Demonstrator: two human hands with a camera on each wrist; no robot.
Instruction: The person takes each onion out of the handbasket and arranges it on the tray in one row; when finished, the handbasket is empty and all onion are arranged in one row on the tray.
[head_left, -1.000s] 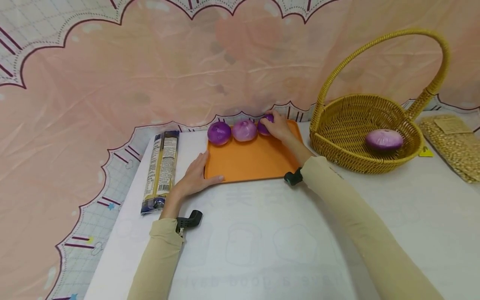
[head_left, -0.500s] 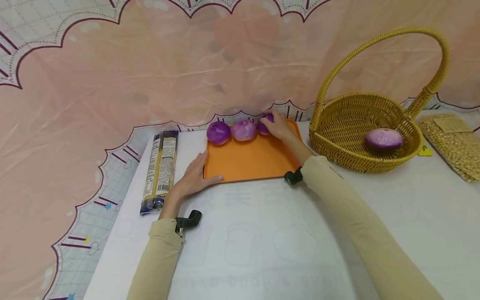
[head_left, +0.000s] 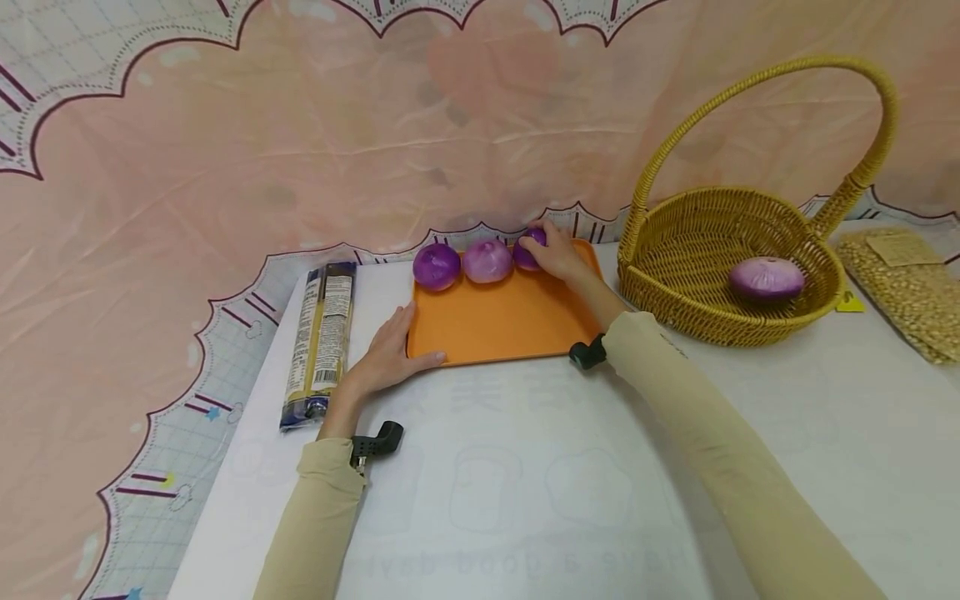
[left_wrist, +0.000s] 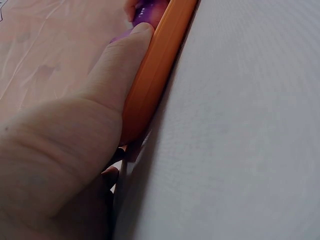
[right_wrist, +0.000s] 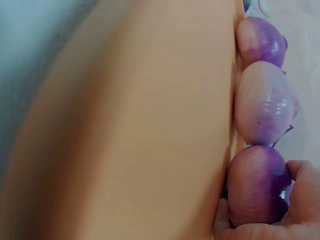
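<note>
Along the back of an orange tray (head_left: pixel 502 325) three purple onions stand in a row: a dark left onion (head_left: pixel 437 267), a paler middle onion (head_left: pixel 488 262) and a dark right onion (head_left: pixel 528 250). My right hand (head_left: pixel 555 252) grips the right onion, fingers and thumb around it; the right wrist view shows this onion (right_wrist: pixel 256 185) close beside the paler one (right_wrist: pixel 264 102). Spread at the tray's front left corner, my left hand (head_left: pixel 390 350) has straight fingers along the left edge and its thumb (left_wrist: pixel 125 60) on the front rim.
Left of the tray lies a long blue and yellow package (head_left: pixel 321 342). A wicker basket (head_left: pixel 675 308) with a tall handle stands to the right, holding another purple onion (head_left: pixel 767 278). Beyond it lies a bag of pale grains or beans (head_left: pixel 903 287). A patterned cloth (head_left: pixel 450 150) rises behind.
</note>
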